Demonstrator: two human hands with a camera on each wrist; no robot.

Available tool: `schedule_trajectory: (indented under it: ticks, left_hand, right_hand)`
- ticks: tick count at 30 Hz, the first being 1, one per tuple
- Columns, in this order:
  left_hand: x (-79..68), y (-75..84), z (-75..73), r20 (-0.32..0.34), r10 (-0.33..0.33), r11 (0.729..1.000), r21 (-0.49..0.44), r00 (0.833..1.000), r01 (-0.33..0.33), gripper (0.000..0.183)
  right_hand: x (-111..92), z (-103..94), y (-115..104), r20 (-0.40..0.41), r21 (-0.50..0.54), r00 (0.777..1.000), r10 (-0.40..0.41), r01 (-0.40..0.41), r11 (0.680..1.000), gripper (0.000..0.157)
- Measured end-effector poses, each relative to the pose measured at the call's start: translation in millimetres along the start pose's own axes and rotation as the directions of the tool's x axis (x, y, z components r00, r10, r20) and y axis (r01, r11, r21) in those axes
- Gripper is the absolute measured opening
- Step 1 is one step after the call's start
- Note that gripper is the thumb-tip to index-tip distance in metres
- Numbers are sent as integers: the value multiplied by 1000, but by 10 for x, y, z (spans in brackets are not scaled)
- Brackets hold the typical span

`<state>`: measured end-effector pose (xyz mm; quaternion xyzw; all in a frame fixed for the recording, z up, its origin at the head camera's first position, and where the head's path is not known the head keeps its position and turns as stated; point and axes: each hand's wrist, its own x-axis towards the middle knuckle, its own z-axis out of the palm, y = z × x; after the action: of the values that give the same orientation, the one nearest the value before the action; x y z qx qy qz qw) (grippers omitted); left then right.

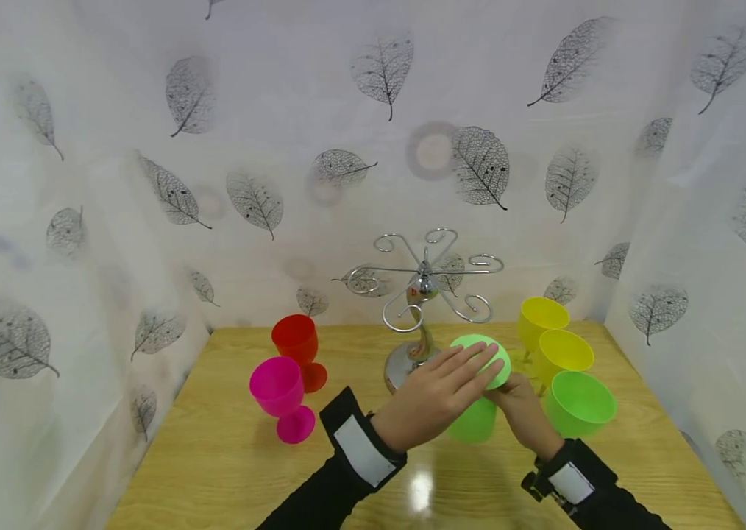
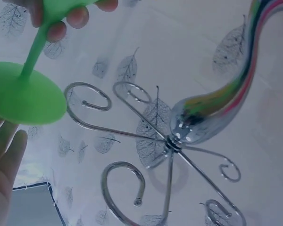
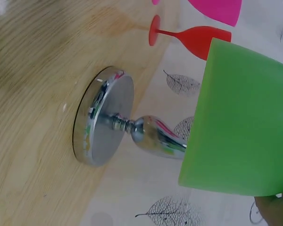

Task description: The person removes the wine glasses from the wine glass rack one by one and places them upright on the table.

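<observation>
A light green plastic goblet point(image 1: 477, 422) is upside down above the table, its round base point(image 2: 26, 94) at the top and its bowl point(image 3: 243, 122) hanging below. My right hand point(image 1: 527, 414) grips it by the stem, fingers curled around just under the base. Across the top of that base lie the extended fingers of my left hand point(image 1: 427, 401); the palm is hidden in the head view. Just behind both hands stands a chrome stand point(image 1: 424, 283) with several curled wire arms and a round foot point(image 3: 104, 117).
To the left on the wooden table point(image 1: 214, 471) are a red goblet point(image 1: 296, 338) and a magenta goblet point(image 1: 276, 386). On the right, two yellow goblets point(image 1: 543, 318) and another green goblet point(image 1: 580, 405) stand close by my right hand. A leaf-patterned sheet point(image 1: 307, 88) surrounds the table.
</observation>
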<state>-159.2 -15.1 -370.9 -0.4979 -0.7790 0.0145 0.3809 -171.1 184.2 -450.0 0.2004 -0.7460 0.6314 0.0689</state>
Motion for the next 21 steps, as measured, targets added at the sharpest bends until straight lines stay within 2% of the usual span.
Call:
schedule_trajectory:
  ticks: [4, 8, 10, 13, 15, 17, 19, 21]
  left_hand:
    - [-46, -60, 84, 15, -3, 999, 43, 1000, 3, 43]
    - [-131, -115, 199, -23, -13, 995, 100, 1000, 15, 39]
    - [-173, -142, 265, -48, -54, 995, 85, 997, 58, 38]
    - [-248, -180, 364, -76, -183, 983, 4, 980, 183, 38]
    - [-309, -201, 435, -83, -287, 956, -85, 954, 280, 38]
    - [-366, -219, 493, -90, -393, 912, -165, 915, 375, 34]
    - [-421, -235, 548, -76, -494, 847, -269, 866, 459, 30]
    - [-469, -247, 600, -34, -586, 762, -365, 810, 535, 24]
  right_hand:
    - [80, 108, 57, 50, 15, 999, -9, 8, 1000, 26]
    - [142, 173, 106, 83, -29, 996, -21, 23, 999, 32]
    - [172, 196, 129, 116, -79, 993, -36, 45, 996, 33]
    - [205, 206, 151, 186, -102, 981, -54, 74, 992, 32]
    - [211, 191, 166, 220, -76, 974, -60, 78, 994, 30]
    - [211, 163, 178, 251, -24, 966, -64, 73, 997, 30]
    - [212, 133, 187, 272, 10, 959, -82, 82, 997, 30]
    - [214, 109, 189, 292, 47, 952, -96, 86, 995, 31]
